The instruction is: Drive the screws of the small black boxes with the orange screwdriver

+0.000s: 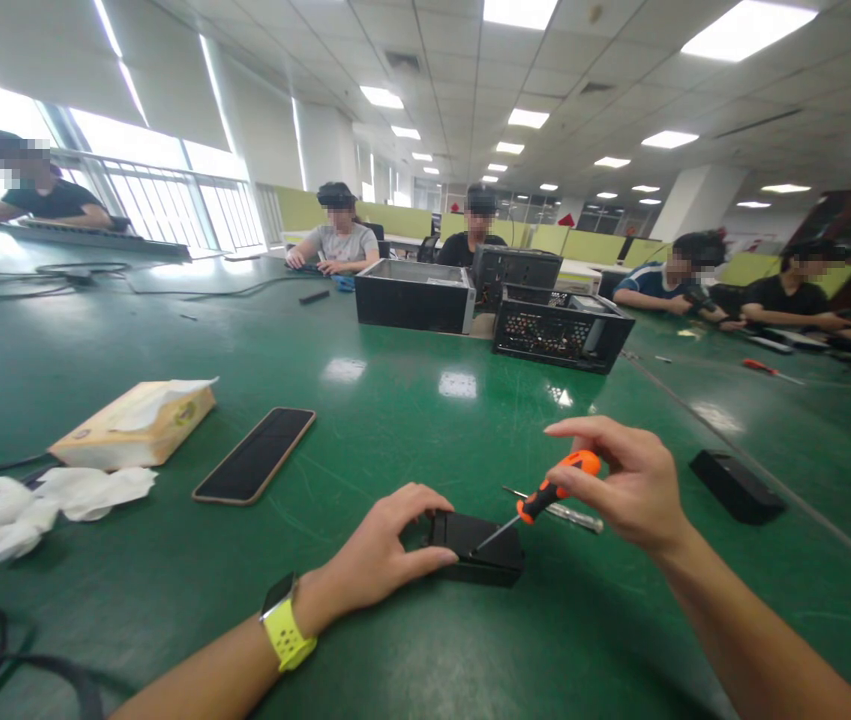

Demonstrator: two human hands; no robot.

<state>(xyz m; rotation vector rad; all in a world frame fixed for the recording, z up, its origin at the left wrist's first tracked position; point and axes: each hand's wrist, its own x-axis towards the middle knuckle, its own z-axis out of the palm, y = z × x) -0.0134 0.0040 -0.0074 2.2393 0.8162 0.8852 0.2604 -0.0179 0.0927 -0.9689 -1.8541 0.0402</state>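
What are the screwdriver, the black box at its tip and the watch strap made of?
Screwdriver: moulded, two-coloured handle, probably plastic or rubber; silvery shaft, likely metal.
Black box: smooth, dull surface suggests plastic, though painted metal is possible.
Watch strap: evenly coloured, perforated, probably silicone rubber.

left hand (384, 540) held black box (496, 548) on green table (387, 430) | right hand (631, 490) held orange screwdriver (543, 498), its tip on the box | phone (256, 455) lay near tissue pack (136, 425)

The tabletop (387, 430) leaves passage between the phone (256, 455) and computer cases (414, 302) blocking the far middle.
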